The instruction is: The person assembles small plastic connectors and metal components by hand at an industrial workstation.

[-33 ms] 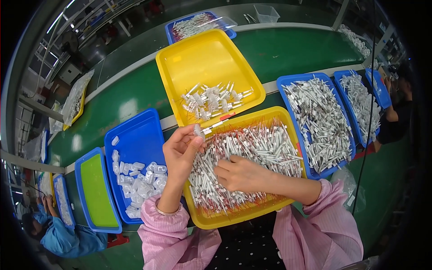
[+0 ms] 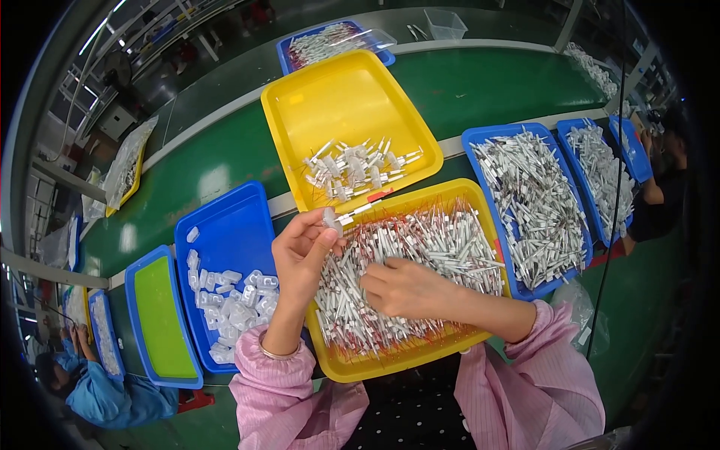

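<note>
My left hand (image 2: 301, 249) pinches a translucent plastic clip (image 2: 331, 218) between thumb and fingers. A white stick-shaped part sticks out of the clip toward the upper right, with a bit of red near its tip. My right hand (image 2: 405, 289) rests on a heap of white stick parts with thin red wires (image 2: 442, 244) in the near yellow tray (image 2: 390, 367). Its fingers are curled down into the heap, and the fingertips are hidden. Beyond, a second yellow tray (image 2: 330, 90) holds a small cluster of joined clips and sticks (image 2: 356, 166).
To the left, a blue tray (image 2: 221, 206) holds loose translucent clips (image 2: 240, 300); beside it lies a blue tray with a green bottom (image 2: 161, 319). Blue trays of white sticks (image 2: 529, 210) line the right. A green belt (image 2: 480, 82) runs behind. Other people sit at both sides.
My right hand has shifted very slightly to the right over the heap. My left hand and the piece it holds look the same.
</note>
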The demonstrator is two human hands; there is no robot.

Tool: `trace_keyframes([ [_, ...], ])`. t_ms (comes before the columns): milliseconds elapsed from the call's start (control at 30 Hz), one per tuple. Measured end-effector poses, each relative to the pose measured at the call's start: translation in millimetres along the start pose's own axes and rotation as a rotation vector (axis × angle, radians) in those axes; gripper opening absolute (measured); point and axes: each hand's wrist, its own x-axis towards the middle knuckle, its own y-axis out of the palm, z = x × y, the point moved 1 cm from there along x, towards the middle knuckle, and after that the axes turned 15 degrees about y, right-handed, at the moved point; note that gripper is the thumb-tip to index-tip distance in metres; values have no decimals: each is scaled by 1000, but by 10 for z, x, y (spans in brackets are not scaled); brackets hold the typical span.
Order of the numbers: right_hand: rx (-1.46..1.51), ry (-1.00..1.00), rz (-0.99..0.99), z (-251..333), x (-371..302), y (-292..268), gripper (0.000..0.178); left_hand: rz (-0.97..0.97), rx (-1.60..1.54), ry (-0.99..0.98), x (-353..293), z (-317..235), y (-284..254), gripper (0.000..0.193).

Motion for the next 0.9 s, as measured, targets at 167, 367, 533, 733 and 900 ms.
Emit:
trace_keyframes([
  [167, 345, 191, -231, -192, -13, -318, 15, -14, -437, -170, -19, -64, 33, 33],
  [367, 1578, 792, -332, -279, -78, -352, 14, 127, -642, -237, -96, -33, 122, 33],
  [533, 1365, 745, -403, -298, -67, -358, 14, 145, -669, -271, -108, -42, 149, 34],
  [733, 1074, 687, -457, -302, -68, -436, 13, 153, -659, -262, -100, -24, 135, 34],
  [900, 700, 458, -532, -224, -38, -506, 15, 176, -572, -196, -104, 4, 140, 31],
])
